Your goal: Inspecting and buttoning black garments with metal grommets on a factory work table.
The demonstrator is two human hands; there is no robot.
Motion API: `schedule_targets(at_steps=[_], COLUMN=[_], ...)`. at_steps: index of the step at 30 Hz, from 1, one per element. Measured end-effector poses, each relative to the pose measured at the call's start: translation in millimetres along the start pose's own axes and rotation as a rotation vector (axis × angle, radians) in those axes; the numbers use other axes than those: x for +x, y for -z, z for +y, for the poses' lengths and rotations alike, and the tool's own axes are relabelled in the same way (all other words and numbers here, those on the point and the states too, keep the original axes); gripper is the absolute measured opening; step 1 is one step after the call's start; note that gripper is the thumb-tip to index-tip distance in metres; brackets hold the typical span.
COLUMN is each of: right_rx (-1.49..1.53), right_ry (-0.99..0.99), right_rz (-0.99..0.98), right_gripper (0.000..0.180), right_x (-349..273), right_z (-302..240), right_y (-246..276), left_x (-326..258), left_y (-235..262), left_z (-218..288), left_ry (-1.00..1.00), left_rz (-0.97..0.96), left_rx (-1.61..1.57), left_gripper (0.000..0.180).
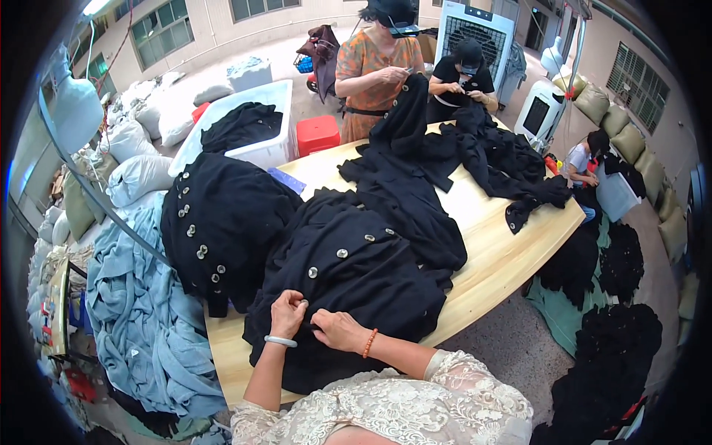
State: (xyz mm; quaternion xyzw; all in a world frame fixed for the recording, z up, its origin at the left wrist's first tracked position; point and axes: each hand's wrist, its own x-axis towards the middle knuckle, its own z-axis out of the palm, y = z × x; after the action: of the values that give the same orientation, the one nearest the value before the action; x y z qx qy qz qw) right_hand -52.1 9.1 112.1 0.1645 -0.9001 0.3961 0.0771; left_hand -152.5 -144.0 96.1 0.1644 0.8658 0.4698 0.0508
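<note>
A black knit garment (356, 285) lies heaped on the pale wooden table in front of me. Round shiny buttons (342, 254) run in a line across it. At its near side my left hand (288, 314), with a pale bangle at the wrist, is closed in a pinch on the fabric; a small light spot at its fingertips is too small to make out. Just to the right, my right hand (338, 329), with an orange bead bracelet, has its fingers curled onto the same cloth. Left of this garment sits a pile of black buttoned garments (230, 215).
Across the wooden table (489, 259), two people (380, 74) handle black garments. Light-blue knitwear (141, 297) is heaped at the left. Behind stand a white tub (282, 104) of black cloth and a red stool (317, 135). Black piles (604, 363) cover the floor at right.
</note>
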Motion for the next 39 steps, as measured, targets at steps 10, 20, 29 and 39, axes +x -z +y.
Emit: schedule_targets(at_steps=[10, 20, 29, 39], right_rx=[-0.036, 0.046, 0.051, -0.154], right_ry=[-0.091, -0.098, -0.081, -0.168], right_rz=[0.13, -0.125, 0.024, -0.179], right_gripper=[0.045, 0.032, 0.018, 0.016], right_x=[3.8, 13.9, 14.6, 2.9], right_z=[-3.3, 8.8, 11.0, 15.6], right_y=[0.4, 6.3, 3.3, 49.9], left_x=[-25.0, -44.2, -36.5, -32.2], left_y=[23.4, 37.2, 32.8, 53.6], left_z=[23.5, 24.7, 22.5, 22.5], left_ry=[0.318, -0.242, -0.139, -0.119], left_rz=[-0.227, -0.17, -0.168, -0.09], left_rx=[-0.547, -0.006, -0.065, 0.271], left_gripper=[0.009, 0.025, 0.015, 0.013])
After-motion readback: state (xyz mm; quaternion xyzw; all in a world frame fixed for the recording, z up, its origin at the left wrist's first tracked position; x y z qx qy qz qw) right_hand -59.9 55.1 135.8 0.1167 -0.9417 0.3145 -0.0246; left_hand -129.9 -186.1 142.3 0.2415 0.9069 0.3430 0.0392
